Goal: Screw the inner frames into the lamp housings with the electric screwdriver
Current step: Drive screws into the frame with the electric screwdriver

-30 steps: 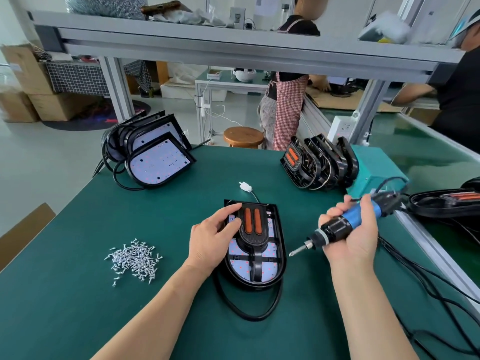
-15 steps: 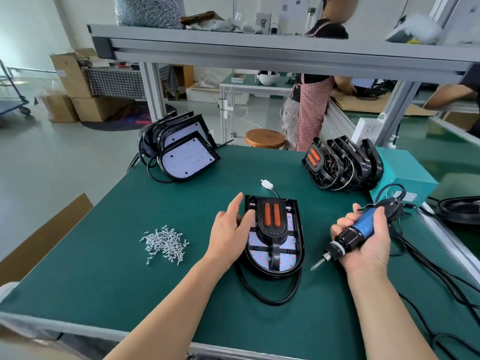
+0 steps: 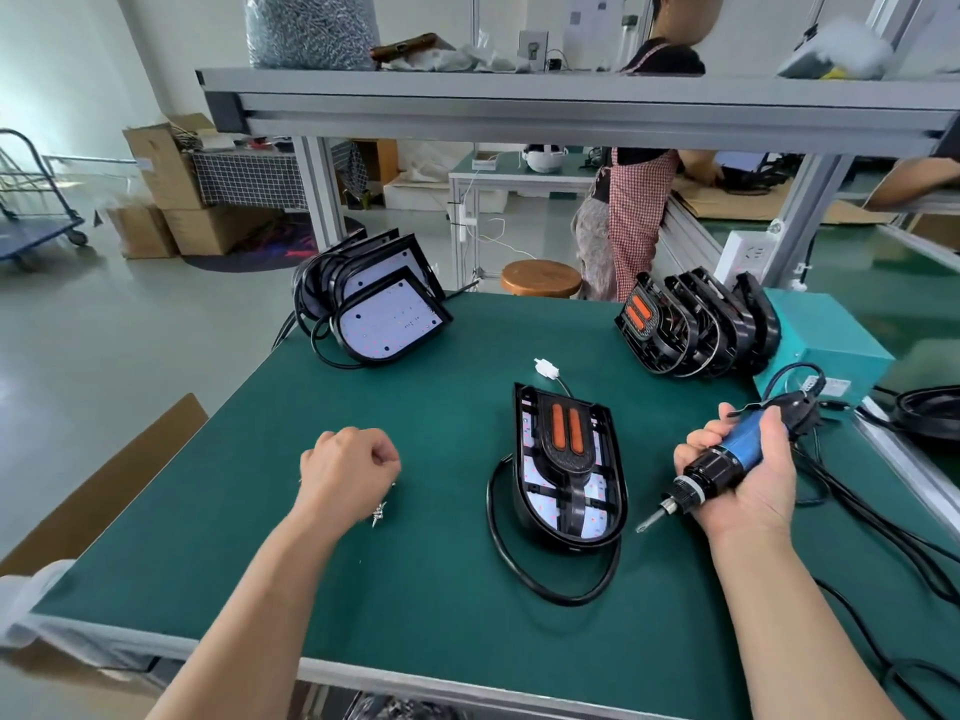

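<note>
A black lamp housing (image 3: 619, 459) lies flat at the middle of the green table (image 3: 441, 589), its inner frame (image 3: 566, 439) with two orange strips seated inside it. My right hand (image 3: 753, 496) grips the blue and black electric screwdriver (image 3: 727, 459) to the right of the housing, bit pointing down-left and clear of it. My left hand (image 3: 348, 465) is well left of the housing, fingers curled down over the pile of small silver screws (image 3: 379, 513). Only a few screws show below the hand.
Housings with bare LED boards (image 3: 389, 319) lean stacked at the back left. A row of black lamp units (image 3: 691, 324) leans against a teal box (image 3: 826, 340) at the back right. Black cables (image 3: 857, 517) trail along the right. The housing's cord ends in a white connector (image 3: 545, 367).
My left hand has left the housing and moved left onto the screw pile, curling its fingers. The right hand has stayed beside the housing with the screwdriver. The view has swung left.
</note>
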Demonstrator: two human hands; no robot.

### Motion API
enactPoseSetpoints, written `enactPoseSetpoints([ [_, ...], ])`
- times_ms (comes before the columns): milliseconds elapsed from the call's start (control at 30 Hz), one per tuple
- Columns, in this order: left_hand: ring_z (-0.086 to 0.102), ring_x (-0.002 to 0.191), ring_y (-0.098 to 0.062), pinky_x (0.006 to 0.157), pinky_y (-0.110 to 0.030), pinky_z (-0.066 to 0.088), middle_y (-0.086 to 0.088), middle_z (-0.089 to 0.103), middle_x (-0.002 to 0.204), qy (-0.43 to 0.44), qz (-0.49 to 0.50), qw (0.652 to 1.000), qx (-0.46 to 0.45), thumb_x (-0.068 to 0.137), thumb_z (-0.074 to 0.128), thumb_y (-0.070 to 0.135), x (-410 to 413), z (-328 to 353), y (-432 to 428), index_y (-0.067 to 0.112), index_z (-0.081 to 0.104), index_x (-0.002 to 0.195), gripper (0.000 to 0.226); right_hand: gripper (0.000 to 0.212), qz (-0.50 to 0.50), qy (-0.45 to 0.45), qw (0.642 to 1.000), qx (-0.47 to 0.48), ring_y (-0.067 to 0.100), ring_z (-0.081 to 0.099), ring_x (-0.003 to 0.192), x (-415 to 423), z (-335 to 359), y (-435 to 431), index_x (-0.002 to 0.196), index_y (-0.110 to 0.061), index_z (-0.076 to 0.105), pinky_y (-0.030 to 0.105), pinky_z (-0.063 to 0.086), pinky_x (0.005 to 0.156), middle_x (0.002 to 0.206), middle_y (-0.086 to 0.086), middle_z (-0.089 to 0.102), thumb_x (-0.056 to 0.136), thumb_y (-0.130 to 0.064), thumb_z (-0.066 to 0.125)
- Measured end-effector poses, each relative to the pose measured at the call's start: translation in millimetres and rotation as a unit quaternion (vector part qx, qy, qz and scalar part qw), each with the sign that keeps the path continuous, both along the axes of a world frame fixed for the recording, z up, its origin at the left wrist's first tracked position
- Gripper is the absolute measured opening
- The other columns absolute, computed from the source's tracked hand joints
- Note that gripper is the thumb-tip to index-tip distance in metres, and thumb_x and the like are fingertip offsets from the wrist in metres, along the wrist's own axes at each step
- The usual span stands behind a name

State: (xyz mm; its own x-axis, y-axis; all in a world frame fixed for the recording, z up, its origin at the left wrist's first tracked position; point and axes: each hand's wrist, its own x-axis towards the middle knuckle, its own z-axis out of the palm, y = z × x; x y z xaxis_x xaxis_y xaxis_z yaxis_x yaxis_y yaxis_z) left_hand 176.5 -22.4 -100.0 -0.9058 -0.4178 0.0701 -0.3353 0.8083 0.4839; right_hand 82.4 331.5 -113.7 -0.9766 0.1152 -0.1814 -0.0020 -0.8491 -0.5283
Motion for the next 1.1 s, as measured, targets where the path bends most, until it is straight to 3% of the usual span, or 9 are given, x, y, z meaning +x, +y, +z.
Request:
enactPoseSetpoints([
  [100,0.057,0.104,-0.021,0.092,-0.035,0.035,0.017,0.066,0.079,-0.047,-0.004,0.999,-0.003,0.083,0.072,0.03,3,5,-8,0.035,0.063,0.071,0.016,0.037,0.001,-0.002,1.0,0.001,0.006,0.049,0.06,1,-1,0,0.102,-0.018,0.059,0.02,0.036,0.058,0.074,-0.009,0.053,0.094,-0.053,0.061],
  [233,0.054,0.104,-0.019,0.086,-0.035,0.029,0.017,0.067,0.081,-0.075,-0.024,0.996,-0.038,0.08,0.074,0.034,5,7,-10,0.035,0.059,0.072,0.017,0.036,0.003,0.0,1.0,-0.003,0.006,0.049,0.06,1,-2,1,0.101,-0.018,0.059,0.02,0.035,0.059,0.074,-0.009,0.053,0.094,-0.054,0.06],
  [600,0.05,0.1,-0.023,0.085,-0.033,0.026,0.008,0.06,0.091,-0.024,-0.043,0.996,-0.078,0.089,0.062,0.019,7,5,1,0.03,0.06,0.078,0.016,0.037,0.002,-0.002,1.0,-0.012,0.007,0.049,0.06,1,-4,2,0.1,-0.019,0.06,0.022,0.032,0.063,0.074,-0.01,0.053,0.094,-0.055,0.06],
  [667,0.056,0.092,-0.023,0.081,-0.034,0.037,0.007,0.061,0.087,0.038,-0.062,0.997,-0.033,0.09,0.06,0.013,10,8,9,0.025,0.057,0.08,0.016,0.036,0.0,-0.008,1.0,-0.017,0.006,0.049,0.059,1,-2,0,0.1,-0.019,0.06,0.022,0.034,0.061,0.074,-0.01,0.053,0.094,-0.055,0.06],
  [733,0.059,0.075,-0.016,0.067,-0.03,0.047,0.01,0.063,0.076,0.092,-0.071,0.992,0.037,0.09,0.06,0.01,13,13,21,0.024,0.057,0.079,0.018,0.035,-0.007,-0.016,0.999,-0.027,0.006,0.049,0.059,4,1,-2,0.099,-0.019,0.06,0.021,0.033,0.061,0.074,-0.01,0.054,0.093,-0.054,0.062],
  [833,0.051,0.057,-0.004,0.05,-0.014,0.041,0.015,0.064,0.068,0.133,-0.08,0.971,0.184,0.087,0.069,0.009,18,25,50,0.026,0.065,0.074,0.022,0.032,-0.02,-0.017,0.997,-0.07,0.004,0.05,0.058,9,12,-8,0.096,-0.02,0.06,0.019,0.03,0.064,0.074,-0.012,0.053,0.088,-0.05,0.068],
  [967,0.061,0.066,-0.003,0.065,-0.011,0.048,0.006,0.072,0.071,0.137,-0.121,0.904,0.385,0.083,0.076,-0.002,23,36,89,0.021,0.075,0.073,0.025,0.025,-0.05,-0.016,0.996,-0.077,0.004,0.051,0.055,17,42,-18,0.091,-0.021,0.058,0.018,0.035,0.053,0.071,-0.012,0.054,0.09,-0.042,0.071],
  [1100,0.067,0.075,-0.008,0.073,-0.014,0.052,-0.002,0.075,0.079,0.115,-0.159,0.865,0.461,0.083,0.076,-0.005,26,40,119,0.02,0.077,0.075,0.026,0.025,-0.098,-0.029,0.993,-0.055,0.007,0.052,0.054,30,70,-30,0.096,-0.022,0.056,0.019,0.038,0.051,0.068,-0.01,0.056,0.09,-0.039,0.073],
])
